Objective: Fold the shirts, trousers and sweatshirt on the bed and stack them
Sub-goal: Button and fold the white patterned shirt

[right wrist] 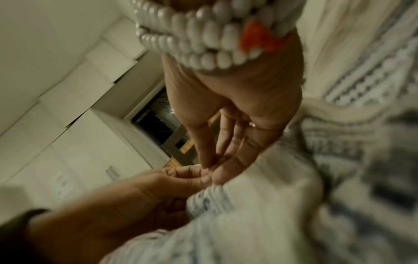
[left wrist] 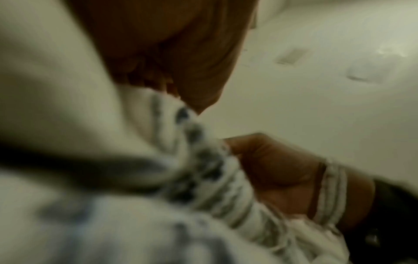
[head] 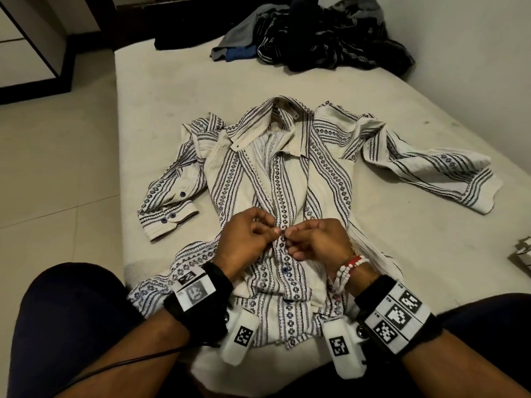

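A cream shirt with dark patterned stripes lies face up on the bed, collar away from me and both sleeves spread out. My left hand and right hand meet over the shirt's front placket at mid-chest. Each hand pinches the placket edge with fingers curled, fingertips almost touching at a small dark button. In the right wrist view the right hand and left hand both pinch the striped fabric. The left wrist view is blurred, with bunched shirt cloth between the hands.
A heap of unfolded dark, grey and blue clothes lies at the bed's far end. A bit of pale patterned cloth shows at the right edge. Tiled floor runs along the bed's left side. My knees flank the near edge.
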